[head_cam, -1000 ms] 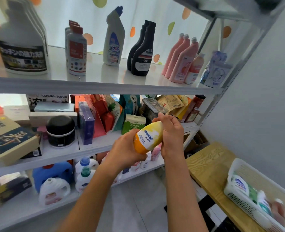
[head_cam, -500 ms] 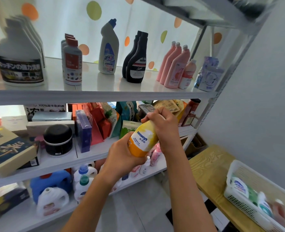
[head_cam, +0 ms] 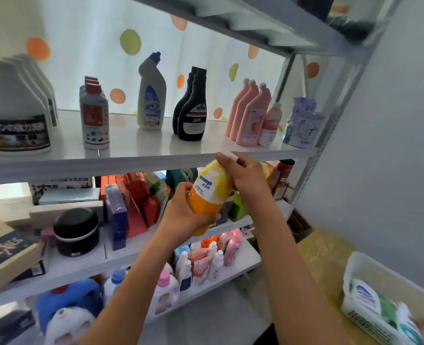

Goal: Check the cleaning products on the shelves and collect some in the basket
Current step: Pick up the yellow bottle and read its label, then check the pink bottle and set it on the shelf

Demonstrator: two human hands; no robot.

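A yellow and orange bottle (head_cam: pixel 209 192) with a white label is tilted in front of the shelving, its white cap level with the front edge of the upper shelf (head_cam: pixel 121 165). My left hand (head_cam: pixel 184 215) grips its orange bottom. My right hand (head_cam: pixel 247 176) wraps round its neck and top. A white plastic basket (head_cam: pixel 355 275) with several bottles in it sits on a wooden table at the lower right.
The upper shelf carries a grey toilet cleaner bottle (head_cam: pixel 152 95), black bottles (head_cam: pixel 193 110), pink bottles (head_cam: pixel 252 118), red-capped bottles (head_cam: pixel 94 118) and large white jugs (head_cam: pixel 14 120). Boxes and a black jar (head_cam: pixel 76 232) fill the middle shelf. Small bottles stand on the lower shelf. A grey wall is at the right.
Both hands have lifted the yellow bottle from the middle shelf's height up to the upper shelf's front edge. The view has tilted upward.
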